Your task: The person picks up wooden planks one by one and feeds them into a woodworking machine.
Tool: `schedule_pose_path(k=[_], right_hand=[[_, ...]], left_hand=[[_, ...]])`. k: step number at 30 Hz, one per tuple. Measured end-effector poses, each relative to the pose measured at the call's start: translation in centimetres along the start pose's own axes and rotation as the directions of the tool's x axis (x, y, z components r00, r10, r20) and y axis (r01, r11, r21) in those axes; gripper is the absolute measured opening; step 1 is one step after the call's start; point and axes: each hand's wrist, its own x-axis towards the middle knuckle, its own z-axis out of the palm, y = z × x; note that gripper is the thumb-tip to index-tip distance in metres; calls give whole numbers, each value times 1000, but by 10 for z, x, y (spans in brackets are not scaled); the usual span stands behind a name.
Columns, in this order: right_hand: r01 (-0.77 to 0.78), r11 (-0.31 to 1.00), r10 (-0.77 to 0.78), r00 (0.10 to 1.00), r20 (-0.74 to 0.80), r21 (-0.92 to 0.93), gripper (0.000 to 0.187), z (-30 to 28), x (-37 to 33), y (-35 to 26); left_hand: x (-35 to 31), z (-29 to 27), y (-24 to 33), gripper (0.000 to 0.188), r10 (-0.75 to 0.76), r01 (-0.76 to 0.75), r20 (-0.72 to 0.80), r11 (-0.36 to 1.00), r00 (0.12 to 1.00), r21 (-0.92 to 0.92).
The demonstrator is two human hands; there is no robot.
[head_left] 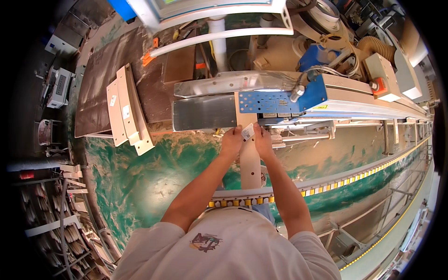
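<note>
A long beige wooden panel (250,161) with drilled holes and a white label (248,132) lies lengthwise before me. Its far end rests on the machine's metal bed (205,113), partly beneath a blue perforated plate (266,101). The near end crosses over a rail of yellow rollers (326,188). My left hand (231,140) grips the panel's left edge beside the label, thumb on top. On the opposite edge, my right hand (263,141) grips it likewise. The undersides of both hands are hidden.
At the left, several beige panels (126,112) lie stacked on a dark brown table (95,93). A red button box (378,85) stands on the machine at the right. Sawdust covers the green floor (158,179). Racks of board offcuts (51,224) stand at the lower left.
</note>
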Motion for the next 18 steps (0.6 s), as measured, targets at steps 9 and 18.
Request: schedule_pose_path(k=[9, 18], right_hand=[[-78, 994, 75, 996, -41, -77, 60, -131, 30, 13], [0, 1000, -3, 994, -111, -26, 60, -216, 48, 35]], left_hand=[[-12, 131, 22, 49, -41, 44, 60, 998, 997, -46], [-23, 215, 42, 45, -112, 119, 137, 992, 984, -39]])
